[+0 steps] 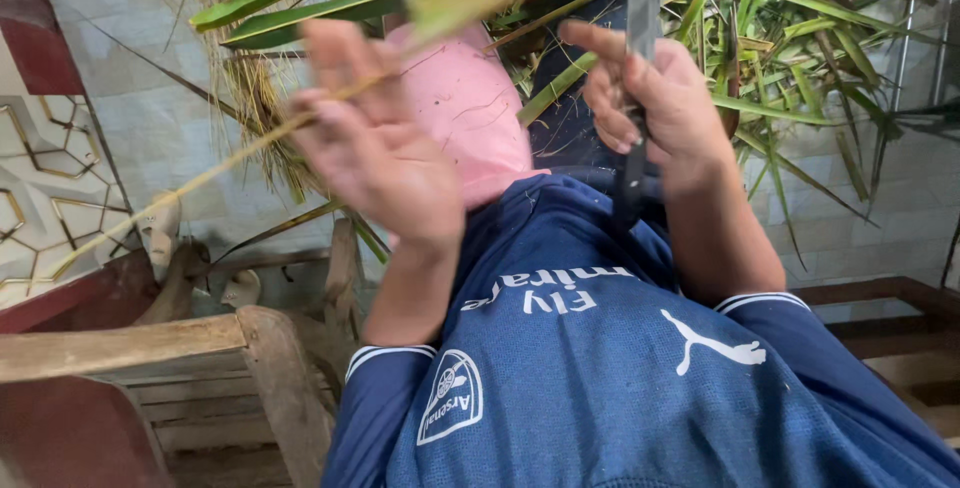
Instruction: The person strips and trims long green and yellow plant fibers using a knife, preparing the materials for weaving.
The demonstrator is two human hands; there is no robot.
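Knife (638,68) upright, stalk (215,170) slanting left.

- A home porch or yard edge, used for rough handwork with plant material
- A pale tiled wall (170,128) runs behind, with a panel of gold hexagon-patterned tiles (40,188) at the left
- A worn wooden chair (200,368) with weathered slats stands at the lower left
- Cut green palm-like leaves (790,38) lie heaped at the top right, and dry straw-coloured fibres (250,98) hang at the upper left
- A low wooden ledge (880,298) shows at the right
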